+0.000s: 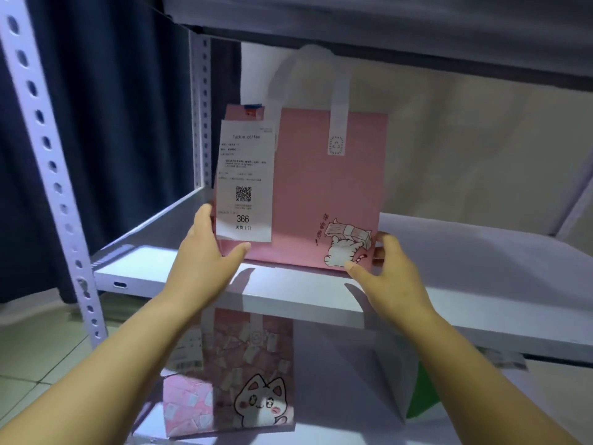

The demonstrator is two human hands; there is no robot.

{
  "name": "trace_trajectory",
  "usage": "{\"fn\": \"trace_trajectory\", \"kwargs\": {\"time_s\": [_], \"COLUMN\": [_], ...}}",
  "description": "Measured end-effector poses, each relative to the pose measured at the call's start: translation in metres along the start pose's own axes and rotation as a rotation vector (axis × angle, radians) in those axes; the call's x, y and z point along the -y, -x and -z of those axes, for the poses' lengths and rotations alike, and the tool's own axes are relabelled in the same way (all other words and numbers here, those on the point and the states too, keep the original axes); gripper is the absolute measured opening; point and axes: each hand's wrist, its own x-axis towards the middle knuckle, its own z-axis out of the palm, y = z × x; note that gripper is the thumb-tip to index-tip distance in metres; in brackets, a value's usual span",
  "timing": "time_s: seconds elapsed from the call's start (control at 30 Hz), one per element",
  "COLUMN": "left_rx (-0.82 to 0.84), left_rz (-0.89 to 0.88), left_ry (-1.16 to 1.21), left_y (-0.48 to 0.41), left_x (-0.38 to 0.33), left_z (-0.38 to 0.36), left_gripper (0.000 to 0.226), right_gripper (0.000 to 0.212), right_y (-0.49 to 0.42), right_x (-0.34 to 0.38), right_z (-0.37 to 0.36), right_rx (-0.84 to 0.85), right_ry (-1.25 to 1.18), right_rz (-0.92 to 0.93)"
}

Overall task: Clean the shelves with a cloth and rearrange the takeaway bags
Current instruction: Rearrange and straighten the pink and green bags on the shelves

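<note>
Presently a pink takeaway bag [321, 194] stands upright at the front of the white middle shelf [465, 252], held at its two lower corners. The left hand [205, 252] grips the lower left corner, with the thumb across the front face and the fingers [202, 216] wrapped round the side edge. The right hand [388, 271] pinches the lower right corner, thumb on the cat drawing and fingers curled behind the edge. The bag's base seems to touch the shelf, though motion blur makes that hard to confirm. A white receipt [245, 181] printed with 366 hangs down the bag's left front, and its white handle [340, 91] rises toward the shelf above. On the shelf below stands a second pink bag [250, 374] with a cat face, and a white bag [394, 374] is just to its right. A perforated upright [48, 155] runs down the left.
</note>
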Motion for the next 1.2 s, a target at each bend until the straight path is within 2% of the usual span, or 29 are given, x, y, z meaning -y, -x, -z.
{"fn": "trace_trajectory", "kwargs": {"time_s": [0.23, 0.4, 0.57, 0.73, 0.83, 1.03, 1.13, 1.2], "left_rx": [0.002, -0.097, -0.19, -0.242, -0.208, -0.136, -0.12, -0.11], "left_rz": [0.007, -0.045, -0.138, -0.178, -0.127, 0.095, 0.205, 0.269], "left_ry": [-0.017, -0.018, -0.031, -0.05, -0.06, -0.018, 0.013, 0.014], "left_y": [0.001, 0.017, 0.058, 0.107, 0.134, 0.169, 0.179, 0.183], "left_x": [0.014, 0.006, 0.0, 0.019, 0.039, 0.087, 0.108, 0.123], "left_z": [0.012, 0.015, 0.011, -0.003, -0.016, -0.046, -0.063, -0.075], "left_gripper": [0.076, 0.067, 0.046, 0.029, 0.026, 0.025, 0.027, 0.028], "right_gripper": [0.05, 0.061, 0.026, 0.014, 0.018, 0.027, 0.022, 0.027], "right_y": [0.005, 0.017, 0.052, 0.086, 0.102, 0.123, 0.128, 0.129], "right_x": [0.005, -0.001, -0.007, -0.023, -0.038, -0.08, -0.103, -0.117], "right_z": [-0.01, -0.005, -0.01, -0.031, -0.047, -0.089, -0.109, -0.123], "right_rx": [0.008, -0.136, -0.206, -0.179, -0.125, 0.095, 0.198, 0.264], "right_ry": [-0.001, 0.089, -0.073, -0.099, -0.092, -0.012, 0.044, 0.095], "right_rz": [0.017, 0.054, 0.242, 0.435, 0.479, 0.385, 0.237, 0.108]}}
